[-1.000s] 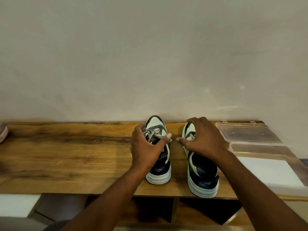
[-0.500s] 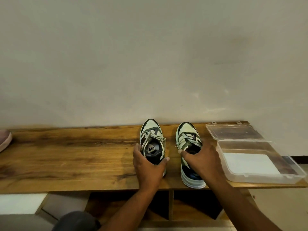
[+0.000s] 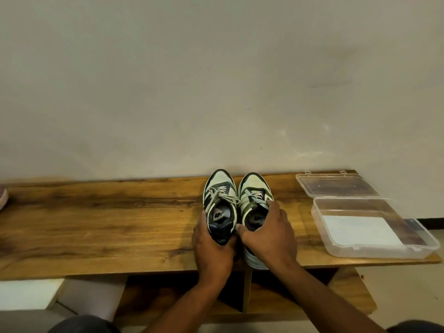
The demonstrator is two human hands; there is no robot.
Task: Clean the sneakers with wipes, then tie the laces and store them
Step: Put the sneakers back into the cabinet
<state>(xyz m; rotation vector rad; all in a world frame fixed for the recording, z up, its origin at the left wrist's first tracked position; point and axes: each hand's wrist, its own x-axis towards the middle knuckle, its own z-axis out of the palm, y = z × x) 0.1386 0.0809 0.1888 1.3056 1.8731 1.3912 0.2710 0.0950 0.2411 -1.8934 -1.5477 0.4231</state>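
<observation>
Two pale green, white and dark sneakers stand side by side on the wooden bench top, toes toward the wall and touching each other. My left hand grips the heel of the left sneaker. My right hand lies over the heel and right side of the right sneaker, fingers wrapped around it. Both have laces tied in bows over the tongues. The heels are mostly hidden under my hands.
A clear plastic box with white wipes inside sits at the bench's right end, its hinged lid lying open behind it. A pinkish shoe pokes in at the far left. Open shelf compartments lie below the bench. A wall stands close behind.
The two sneakers have come together and now touch. Both hands slid back from the laces to the heels. The camera view pulled back and shifted.
</observation>
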